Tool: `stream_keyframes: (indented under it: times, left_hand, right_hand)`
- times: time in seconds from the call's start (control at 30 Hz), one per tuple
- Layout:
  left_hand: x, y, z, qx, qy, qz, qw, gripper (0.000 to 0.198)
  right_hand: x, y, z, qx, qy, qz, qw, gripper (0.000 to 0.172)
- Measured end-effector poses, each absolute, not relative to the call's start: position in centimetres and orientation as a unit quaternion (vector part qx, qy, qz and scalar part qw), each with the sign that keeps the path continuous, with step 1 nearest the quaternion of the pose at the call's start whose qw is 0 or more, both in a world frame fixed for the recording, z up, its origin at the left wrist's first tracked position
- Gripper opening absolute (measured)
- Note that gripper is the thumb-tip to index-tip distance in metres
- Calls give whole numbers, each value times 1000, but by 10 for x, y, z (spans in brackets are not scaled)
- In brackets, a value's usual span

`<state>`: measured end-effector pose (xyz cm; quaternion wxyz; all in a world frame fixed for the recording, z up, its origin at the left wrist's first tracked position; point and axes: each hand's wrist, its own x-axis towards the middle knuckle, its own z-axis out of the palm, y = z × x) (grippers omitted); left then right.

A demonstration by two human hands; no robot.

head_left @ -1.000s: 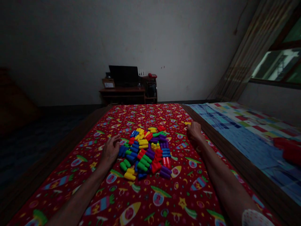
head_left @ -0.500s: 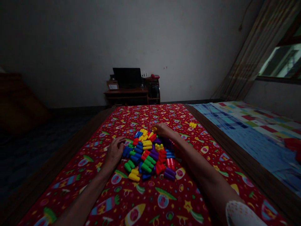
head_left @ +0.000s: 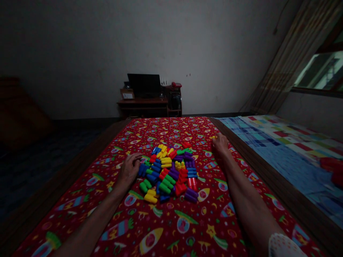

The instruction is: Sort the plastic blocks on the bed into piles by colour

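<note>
A loose pile of plastic toy blocks (head_left: 166, 163) in yellow, red, blue, green and purple lies on the red cloth. Beside its left edge rests my left hand (head_left: 129, 167), open, fingers slightly bent and apart from one another, close to a blue block (head_left: 143, 170). My right hand (head_left: 221, 143) is away from the pile, near the right side of the cloth. Its fingers are closed on a yellow toy block (head_left: 214, 137), of which only a small part shows; the hand covers the rest.
The red patterned cloth (head_left: 182, 225) covers the table, whose brown edge (head_left: 241, 151) runs along the right. Beyond it lies a blue and checked bedspread (head_left: 270, 142). At the far wall stands a desk (head_left: 144, 101) with a monitor (head_left: 144, 85) and a red telephone (head_left: 176, 84).
My right hand has moved right, from the back of the pile to where a yellow block lay apart. Red and green blocks at the pile's back are now uncovered. My left hand has barely moved.
</note>
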<state>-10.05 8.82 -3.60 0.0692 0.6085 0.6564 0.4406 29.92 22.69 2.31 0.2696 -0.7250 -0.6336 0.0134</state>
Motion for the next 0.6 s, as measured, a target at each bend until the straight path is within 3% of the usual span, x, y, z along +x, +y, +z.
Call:
stream_keyframes:
  times: [0.17,0.27,0.4,0.6]
  left_hand:
    - [-100,87,-35,610,660,434,55,32]
    - [-100,87,-35,612,660,433,55,32]
    - [-99,87,-35,609,659,436,59,34]
    - [-96,85,-32,612,661,430,59,35]
  right_hand:
    - [238,216,47,-554,-750,47,358,39]
    - [188,196,55,-398,-864,130,280,32]
    - [152,172,54,-345,-918,139,136,23]
    - [161,174,56,-354,-904,190,146,30]
